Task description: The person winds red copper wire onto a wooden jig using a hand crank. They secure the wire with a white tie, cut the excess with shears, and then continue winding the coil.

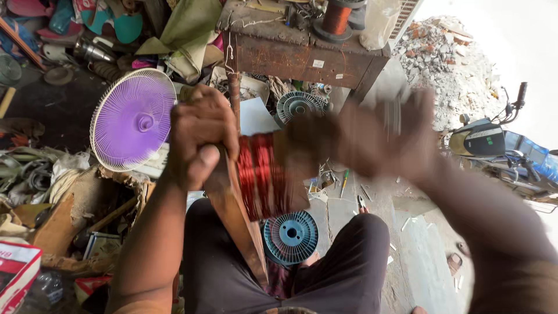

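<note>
We are seeing a red and white printed carton sitting at the lower left edge of the frame. A small white rectangular label is sticking to the brown table's front, upper middle of the frame.

Below my knees, the dusty concrete floor carries a blue plastic spool; a purple-bladed fan lies far left.
</note>
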Motion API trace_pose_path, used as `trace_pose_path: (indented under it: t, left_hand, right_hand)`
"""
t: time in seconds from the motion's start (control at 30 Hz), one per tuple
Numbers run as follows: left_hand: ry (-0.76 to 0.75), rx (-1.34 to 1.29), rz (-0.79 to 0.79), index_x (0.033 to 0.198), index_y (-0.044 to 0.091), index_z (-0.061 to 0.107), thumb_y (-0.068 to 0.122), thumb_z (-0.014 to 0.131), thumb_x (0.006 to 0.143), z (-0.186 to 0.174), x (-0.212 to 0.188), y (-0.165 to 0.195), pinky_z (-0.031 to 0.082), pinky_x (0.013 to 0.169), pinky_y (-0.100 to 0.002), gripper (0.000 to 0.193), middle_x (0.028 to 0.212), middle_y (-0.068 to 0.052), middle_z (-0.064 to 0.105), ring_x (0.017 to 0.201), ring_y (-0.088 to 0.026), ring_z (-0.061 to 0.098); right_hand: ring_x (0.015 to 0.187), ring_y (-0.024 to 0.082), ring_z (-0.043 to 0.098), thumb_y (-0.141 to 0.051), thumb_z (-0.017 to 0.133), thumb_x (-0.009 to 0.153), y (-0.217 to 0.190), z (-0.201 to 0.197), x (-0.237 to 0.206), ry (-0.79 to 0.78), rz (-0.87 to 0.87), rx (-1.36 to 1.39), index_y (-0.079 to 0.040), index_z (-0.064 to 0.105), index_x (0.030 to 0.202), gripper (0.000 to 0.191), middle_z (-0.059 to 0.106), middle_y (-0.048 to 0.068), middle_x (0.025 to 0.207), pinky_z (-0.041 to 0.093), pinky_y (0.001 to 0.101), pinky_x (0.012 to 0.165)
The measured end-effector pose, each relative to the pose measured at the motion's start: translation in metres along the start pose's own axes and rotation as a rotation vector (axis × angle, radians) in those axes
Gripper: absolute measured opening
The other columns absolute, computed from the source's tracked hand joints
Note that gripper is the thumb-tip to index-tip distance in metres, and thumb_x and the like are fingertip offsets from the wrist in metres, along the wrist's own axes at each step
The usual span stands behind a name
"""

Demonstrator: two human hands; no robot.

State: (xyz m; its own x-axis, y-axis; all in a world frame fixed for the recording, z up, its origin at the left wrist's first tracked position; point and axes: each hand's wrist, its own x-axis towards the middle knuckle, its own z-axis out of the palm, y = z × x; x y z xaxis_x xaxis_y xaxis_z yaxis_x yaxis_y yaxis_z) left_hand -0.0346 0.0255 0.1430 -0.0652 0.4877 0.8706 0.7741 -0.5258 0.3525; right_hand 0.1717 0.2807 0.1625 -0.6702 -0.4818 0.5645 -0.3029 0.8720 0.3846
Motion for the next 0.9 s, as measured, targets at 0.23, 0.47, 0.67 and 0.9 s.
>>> trace_pose_path:
  t: [0.23,0.47,0.67,0.9]
  left_hand:
    - [-0.052,-0.086,0.014,0.061,0.015,0.058,0.053,0.035,0.096,0.008,-0.024,0.04,0.047,0.096,-0.04,0.057,0.063,0.002,0.058,0.072,-0.018,0.06]
    - [0.075,-0.036,0.053,0.083,0.003,0.064,0.051,0.038,0.103,-0.024,-0.017,-0.051,0.042,0.107,-0.042,0.059,0.083,-0.01,0.066,0.086,-0.028,0.063]
    - [-0.036,0.037,0.012,0.059,0.015,0.055,0.056,0.031,0.096,-0.006,-0.005,-0.024,0.039,0.1,-0.041,0.06,0.061,0.0,0.057,0.07,-0.02,0.056]
    - [-0.074,-0.05,0.091,0.062,0.014,0.054,0.048,0.034,0.097,0.002,-0.024,0.036,0.042,0.095,-0.04,0.053,0.066,0.0,0.056,0.077,-0.023,0.059]
  right_hand:
    - [0.089,0.027,0.068,-0.024,0.063,0.102,-0.019,0.159,-0.009,-0.506,0.455,0.086,-0.006,0.062,0.13,0.033,0.068,0.015,0.106,0.055,0.0371,0.066]
    - [0.106,0.035,0.068,-0.031,0.06,0.094,-0.176,0.066,-0.14,-0.437,0.833,1.28,0.003,0.056,0.134,0.053,0.067,0.022,0.124,0.057,0.0416,0.089]
    - [0.093,0.028,0.065,-0.031,0.06,0.099,-0.031,-0.01,-0.025,-0.19,-0.139,0.42,-0.004,0.063,0.125,0.038,0.066,0.014,0.112,0.053,0.0421,0.075]
    - [0.084,0.025,0.067,-0.017,0.061,0.103,0.013,0.142,0.024,-0.425,0.379,-0.042,-0.004,0.067,0.121,0.023,0.069,0.01,0.104,0.054,0.0404,0.064]
